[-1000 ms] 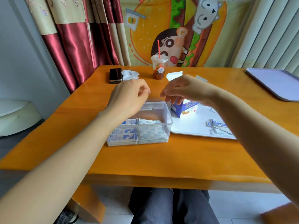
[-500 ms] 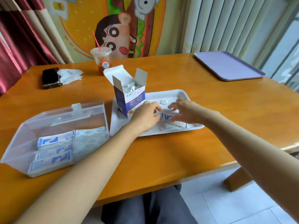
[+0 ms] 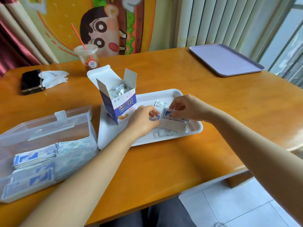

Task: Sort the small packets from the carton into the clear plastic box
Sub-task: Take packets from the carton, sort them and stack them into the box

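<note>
Head view: both hands are seen over the white tray (image 3: 193, 128), on which a loose heap of small packets (image 3: 170, 126) is spread. The right hand (image 3: 188, 108) is curled, with a blue-and-white packet (image 3: 166, 112) pinched between thumb and fingertips. The left hand (image 3: 142, 122) is curled as well, and the edge of one of the small packets appears to be nipped at its fingertips. The packets seem to be gathered and squared so that they can be carried together. The carton (image 3: 119, 104) is stood upright on the tray's far left part, flaps open, with more packets visible inside. The clear plastic box (image 3: 49, 128) is set on the surface (image 3: 164, 161) just left of the tray, lid thrown back, with sorted rows laid inside, probably kept near for a short transfer.
</note>
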A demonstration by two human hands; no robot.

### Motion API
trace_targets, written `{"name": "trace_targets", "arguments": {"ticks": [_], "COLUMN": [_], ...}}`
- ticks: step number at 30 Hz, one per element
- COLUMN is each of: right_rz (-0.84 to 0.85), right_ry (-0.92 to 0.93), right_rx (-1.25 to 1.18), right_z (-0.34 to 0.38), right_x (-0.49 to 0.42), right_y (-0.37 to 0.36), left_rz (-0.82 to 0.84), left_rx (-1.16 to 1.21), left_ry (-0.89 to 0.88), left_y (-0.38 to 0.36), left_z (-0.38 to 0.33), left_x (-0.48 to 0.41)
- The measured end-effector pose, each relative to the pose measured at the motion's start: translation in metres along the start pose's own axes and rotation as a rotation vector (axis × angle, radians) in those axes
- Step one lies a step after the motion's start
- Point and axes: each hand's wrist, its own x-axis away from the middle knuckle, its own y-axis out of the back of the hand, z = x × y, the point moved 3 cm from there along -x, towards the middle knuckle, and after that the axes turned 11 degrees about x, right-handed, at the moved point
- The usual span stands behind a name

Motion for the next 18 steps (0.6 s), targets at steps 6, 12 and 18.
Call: {"name": "trace_targets", "arguments": {"ticks": [6, 12, 18], "right_rz": [-0.048, 0.046, -0.085], "right_ry": [-0.026, 0.030, -0.098], "right_rx": [-0.088, 0.049, -0.103], "right_z": [-0.001, 0.004, -0.006], "right_x": [0.002, 0.002, -0.003], "right_y": [0.004, -0.001, 0.007], "left_rz": [-0.043, -0.016, -0.094], "left_rx": [0.157, 0.300, 0.222], "left_ry": [-0.014, 0.005, 0.011], "left_y": [0.000, 0.000, 0.010], "left_z": [0.002, 0.008, 0.014], "left_x": [-0.002, 0.000, 0.006]}}
